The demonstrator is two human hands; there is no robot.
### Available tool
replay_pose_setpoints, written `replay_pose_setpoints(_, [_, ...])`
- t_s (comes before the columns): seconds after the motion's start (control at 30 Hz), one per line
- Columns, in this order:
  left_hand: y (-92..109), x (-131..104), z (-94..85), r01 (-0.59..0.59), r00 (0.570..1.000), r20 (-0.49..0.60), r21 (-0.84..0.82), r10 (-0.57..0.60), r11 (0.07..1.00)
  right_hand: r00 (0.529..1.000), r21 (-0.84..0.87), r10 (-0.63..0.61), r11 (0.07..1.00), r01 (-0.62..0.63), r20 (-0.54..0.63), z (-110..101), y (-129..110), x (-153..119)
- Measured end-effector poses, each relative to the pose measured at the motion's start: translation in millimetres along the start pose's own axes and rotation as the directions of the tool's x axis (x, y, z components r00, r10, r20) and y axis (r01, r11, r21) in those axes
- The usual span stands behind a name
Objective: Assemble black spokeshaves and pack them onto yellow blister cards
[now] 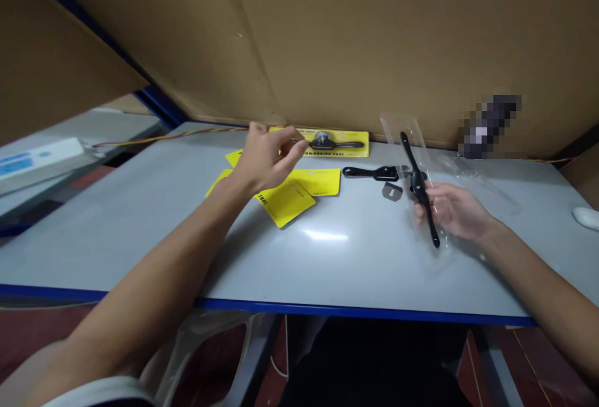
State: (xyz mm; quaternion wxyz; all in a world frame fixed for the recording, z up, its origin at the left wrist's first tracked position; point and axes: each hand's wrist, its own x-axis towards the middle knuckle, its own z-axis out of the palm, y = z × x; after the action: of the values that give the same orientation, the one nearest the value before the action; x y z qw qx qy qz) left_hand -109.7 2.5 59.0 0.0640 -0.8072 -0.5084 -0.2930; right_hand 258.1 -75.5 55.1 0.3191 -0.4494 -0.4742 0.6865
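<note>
In my right hand (456, 210) is a black spokeshave (418, 185), held upright and tilted, with a clear plastic sleeve (423, 145) around or behind it. My left hand (271, 157) is over the yellow cards, its fingers curled and thumb apart, near the handle of another spokeshave (322, 142). That one lies on a yellow printed card (360, 151) by the back panel; contact with my fingers is unclear. Several more yellow cards (287, 204) lie overlapping under my left hand. Between my hands are a third black spokeshave (372, 173), partly hidden, and a small dark metal plate (392, 191).
A brown panel (327, 39) rises behind the grey table (154, 220), which has a blue front edge. More clear plastic (486, 185) lies at the right, near a blurred dark item (491, 126). A white object (584, 218) sits at far right; a red-yellow cable (187, 133) runs left.
</note>
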Motion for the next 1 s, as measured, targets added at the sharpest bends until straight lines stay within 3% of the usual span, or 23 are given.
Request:
replay_pose_setpoints(0.1, [-17, 4, 8.5, 0.005, 0.95, 0.313, 0.027, -0.014, 1.0, 0.992, -0.292, -0.034, 0.956, -0.002, -0.119, -4, 2, 0])
replay_pose_setpoints(0.17, [-20, 3, 18.5, -0.064, 0.901, 0.429, -0.004, 0.059, 0.998, 0.987, -0.605, -0.133, 0.795, 0.05, -0.093, -9, 2, -2])
replay_pose_setpoints(0.23, [-19, -1, 29.1, -0.162, 0.874, 0.461, -0.018, 0.152, 0.987, 0.971, -0.826, -0.239, 0.544, 0.147, 0.016, -14, 0, -5])
replay_pose_setpoints(0.3, [-18, -5, 37.9, -0.225, 0.867, 0.453, -0.01, 0.205, 0.974, 0.938, -0.922, -0.322, 0.308, 0.234, 0.131, -20, 0, -5])
replay_pose_setpoints(0.37, [-16, -7, 43.9, -0.227, 0.873, 0.445, 0.005, 0.201, 0.974, 0.9, -0.952, -0.389, 0.141, 0.271, 0.199, -25, 1, -3])
replay_pose_setpoints(0.43, [-15, -8, 47.1, -0.188, 0.889, 0.432, 0.042, 0.152, 0.981, 0.866, -0.967, -0.459, 0.049, 0.249, 0.2, -29, 5, 1])
replay_pose_setpoints(0.5, [-12, -8, 48.3, -0.131, 0.908, 0.41, 0.088, 0.084, 0.987, 0.839, -0.98, -0.527, 0.058, 0.192, 0.133, -29, 10, 5])
replay_pose_setpoints(0.63, [-8, -5, 45.4, -0.052, 0.929, 0.369, 0.112, 0.007, 0.992, 0.764, -0.969, -0.646, 0.189, 0.159, -0.001, -22, 18, 8])
replay_pose_setpoints(0.73, [-16, -2, 37.6, -0.093, 0.915, 0.394, 0.005, 0.083, 0.996, 0.736, -0.975, -0.677, 0.149, 0.167, 0.023, -10, 17, 1])
replay_pose_setpoints(0.87, [-29, -2, 32.1, -0.213, 0.854, 0.438, -0.202, 0.282, 0.956, 0.85, -0.99, -0.508, -0.064, 0.125, 0.14, 11, 12, -10])
replay_pose_setpoints(0.93, [-28, -4, 36.3, -0.256, 0.859, 0.408, -0.179, 0.309, 0.95, 0.889, -0.991, -0.436, -0.065, 0.12, 0.136, 20, 14, -12])
replay_pose_setpoints(1.0, [-23, -7, 43.3, -0.284, 0.872, 0.378, -0.126, 0.31, 0.951, 0.905, -0.994, -0.415, 0.008, 0.106, 0.093, 24, 17, -11])
